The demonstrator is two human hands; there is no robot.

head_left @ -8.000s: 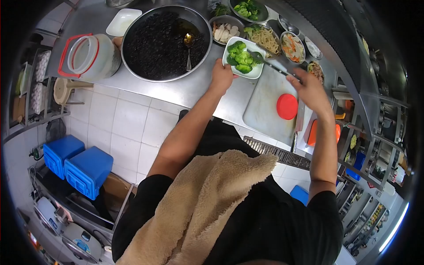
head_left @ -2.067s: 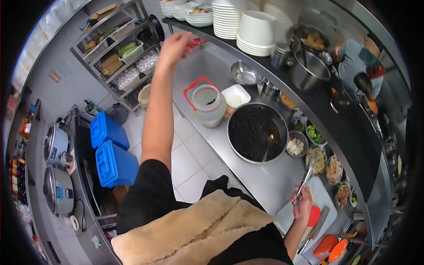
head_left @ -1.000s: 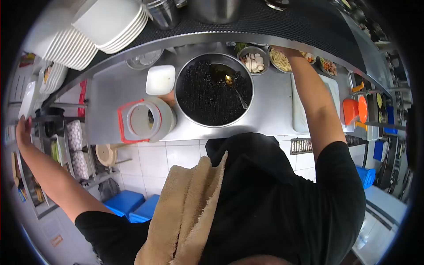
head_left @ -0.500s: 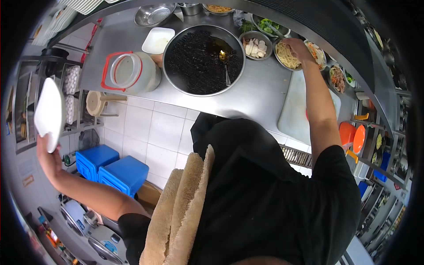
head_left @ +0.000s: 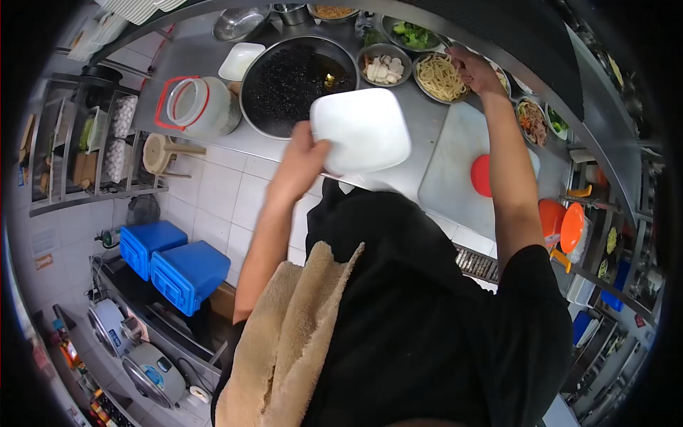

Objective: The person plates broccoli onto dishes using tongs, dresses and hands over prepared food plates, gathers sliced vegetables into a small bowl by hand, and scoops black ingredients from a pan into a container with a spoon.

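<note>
The left hand [head_left: 300, 162] is holding a white dish [head_left: 361, 132] out in the air, above the front edge of the steel counter [head_left: 421, 127], its fingers clamping one side so that the broad face is staying free of the grip. The thumb is showing on the near face while the other fingers are mostly hiding behind, probably because a shallow, smooth dish is needing support from beneath. The right hand [head_left: 475, 71] is reaching well forward over the far row of food, and its fingers are curling together around what looks like tongs [head_left: 446, 41] — though the shelf edge and the hand itself are hiding most of that grip. Just beneath and beside it, noodles [head_left: 437, 75] are lying in a round metal bowl [head_left: 425, 93]; pale slices [head_left: 384, 70] and green vegetables [head_left: 411, 34] are sitting close by, presumably so that one arm is reaching them all. The cutting board [head_left: 445, 167] is lying nearer the body, with a red round piece [head_left: 482, 176] resting on it beside the right forearm. As for looks, the dish is appearing squarish with rounded corners, glossy and plain white, its outline softening with blur; it is tilting slightly and covering part of a wide basin [head_left: 245, 107] of dark food [head_left: 281, 89] — in view only, since no contact is showing.
</note>
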